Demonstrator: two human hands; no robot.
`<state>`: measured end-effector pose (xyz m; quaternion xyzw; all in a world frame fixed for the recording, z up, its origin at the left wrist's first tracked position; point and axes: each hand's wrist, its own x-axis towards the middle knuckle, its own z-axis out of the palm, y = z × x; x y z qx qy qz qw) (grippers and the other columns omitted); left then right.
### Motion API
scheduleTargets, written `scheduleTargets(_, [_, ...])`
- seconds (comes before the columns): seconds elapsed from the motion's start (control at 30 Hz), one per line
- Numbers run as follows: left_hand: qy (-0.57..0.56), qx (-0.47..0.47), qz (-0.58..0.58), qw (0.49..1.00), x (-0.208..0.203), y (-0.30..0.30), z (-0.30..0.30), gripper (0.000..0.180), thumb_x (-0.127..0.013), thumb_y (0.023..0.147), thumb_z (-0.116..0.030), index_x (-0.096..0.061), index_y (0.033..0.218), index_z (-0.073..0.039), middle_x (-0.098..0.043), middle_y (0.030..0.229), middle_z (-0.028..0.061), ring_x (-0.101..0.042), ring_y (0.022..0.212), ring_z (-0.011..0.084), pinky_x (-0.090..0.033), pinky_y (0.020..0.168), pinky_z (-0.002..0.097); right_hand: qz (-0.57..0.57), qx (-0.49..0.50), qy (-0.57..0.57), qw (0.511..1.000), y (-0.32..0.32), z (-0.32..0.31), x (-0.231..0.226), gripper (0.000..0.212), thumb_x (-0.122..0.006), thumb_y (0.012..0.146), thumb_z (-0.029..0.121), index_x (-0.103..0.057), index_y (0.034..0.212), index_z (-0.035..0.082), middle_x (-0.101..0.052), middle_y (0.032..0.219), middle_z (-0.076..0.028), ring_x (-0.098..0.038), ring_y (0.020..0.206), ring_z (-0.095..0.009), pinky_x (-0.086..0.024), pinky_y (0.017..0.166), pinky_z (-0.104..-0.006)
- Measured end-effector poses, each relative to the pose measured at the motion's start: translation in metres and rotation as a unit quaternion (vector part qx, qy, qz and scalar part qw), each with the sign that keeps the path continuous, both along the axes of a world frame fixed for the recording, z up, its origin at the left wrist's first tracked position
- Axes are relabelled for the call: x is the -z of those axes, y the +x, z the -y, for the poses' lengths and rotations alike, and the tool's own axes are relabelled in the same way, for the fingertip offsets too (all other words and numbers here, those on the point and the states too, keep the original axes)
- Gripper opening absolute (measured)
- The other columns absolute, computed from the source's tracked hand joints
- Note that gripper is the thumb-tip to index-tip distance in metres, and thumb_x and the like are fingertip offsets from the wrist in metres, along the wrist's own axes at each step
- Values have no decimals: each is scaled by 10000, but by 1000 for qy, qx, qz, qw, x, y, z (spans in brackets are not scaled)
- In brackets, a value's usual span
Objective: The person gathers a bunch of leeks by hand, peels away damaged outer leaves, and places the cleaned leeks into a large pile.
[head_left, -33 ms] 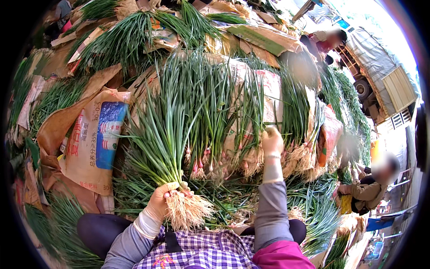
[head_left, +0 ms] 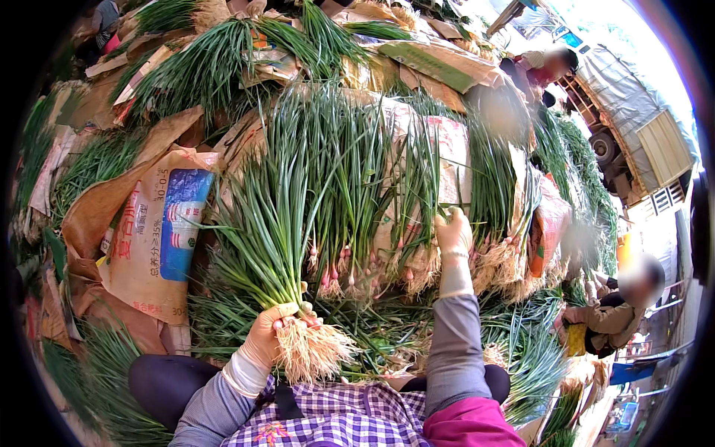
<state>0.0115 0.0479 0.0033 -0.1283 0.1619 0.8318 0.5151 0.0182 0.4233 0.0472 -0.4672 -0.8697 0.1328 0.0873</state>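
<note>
My left hand (head_left: 266, 335) is closed round the base of a thick bunch of spring onions (head_left: 272, 246). Their long green leaves point away from me, and the pale roots (head_left: 313, 350) hang out on my side. Further right, my right hand (head_left: 453, 231) is closed at the green stalks of the laid-out spring onions (head_left: 421, 179), its fingertips on a stalk. These lie in loose clumps with pinkish bulbs and roots toward me, over a pale printed sack (head_left: 453, 156). Leaves partly hide what the right fingers grip.
A tan sack with a blue panel (head_left: 160, 231) stands at left. Loose green leaves (head_left: 395, 335) lie before my knees. More spring onions (head_left: 201, 67) are heaped at the back. Co-workers sit at right, one in a brown jacket (head_left: 614, 320). A covered truck (head_left: 633, 112) stands beyond.
My right hand and forearm have shifted very slightly to the right. The left hand and its bunch stay in place.
</note>
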Motion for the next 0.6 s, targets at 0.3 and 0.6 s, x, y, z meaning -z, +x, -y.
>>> scheduleTargets(0.3, [106, -44, -66, 991, -25, -7, 13, 647, -545, 775, -33, -317, 1377, -89, -600, 953, 105, -580, 896, 239, -325, 1023, 497, 40, 18, 88, 995, -7, -36, 14, 249, -620, 834, 254, -634, 1001, 70, -665, 862, -157, -651, 747, -247, -514, 713, -373])
scheduleTargets(0.6, [10, -9, 51, 999, 1, -5, 16, 528, -502, 818, -42, -369, 1328, -79, -607, 933, 159, -624, 832, 300, -468, 892, 505, 152, -102, -127, 975, -44, 114, 103, 410, -591, 838, 242, -495, 1140, -18, -616, 1058, -206, -630, 941, -277, -503, 827, -368])
